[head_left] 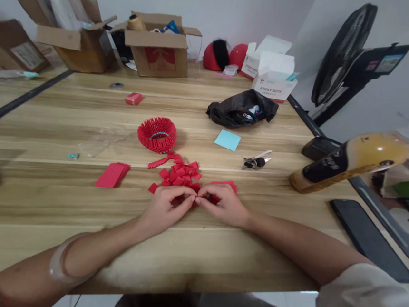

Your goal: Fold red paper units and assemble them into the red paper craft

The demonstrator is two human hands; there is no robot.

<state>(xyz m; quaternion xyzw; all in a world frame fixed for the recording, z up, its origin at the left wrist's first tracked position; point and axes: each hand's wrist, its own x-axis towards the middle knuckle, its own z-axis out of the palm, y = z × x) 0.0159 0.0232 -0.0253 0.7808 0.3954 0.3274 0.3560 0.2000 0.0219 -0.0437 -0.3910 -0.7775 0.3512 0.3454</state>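
My left hand (170, 206) and my right hand (223, 202) meet fingertip to fingertip near the table's front. Their thumbs and forefingers pinch together on something small, probably red paper, mostly hidden by the fingers. Just beyond them lies a loose pile of folded red paper pieces (179, 173). Red paper sheets (229, 185) show partly behind my right hand. A stack of red paper slips (112, 175) rests to the left. Past the pile stands a round red bowl (157, 134) built of many folded paper pieces, with a short red paper chain (158, 162) before it.
A light-blue paper (227, 140), keys (256, 161) and a black bag (241, 109) lie right of the bowl. A yellow-capped drink bottle (344, 162) and a phone (371, 239) are at the right edge. Cardboard boxes (160, 57) and sticky-note boxes (273, 83) line the back; a fan (344, 55) stands right.
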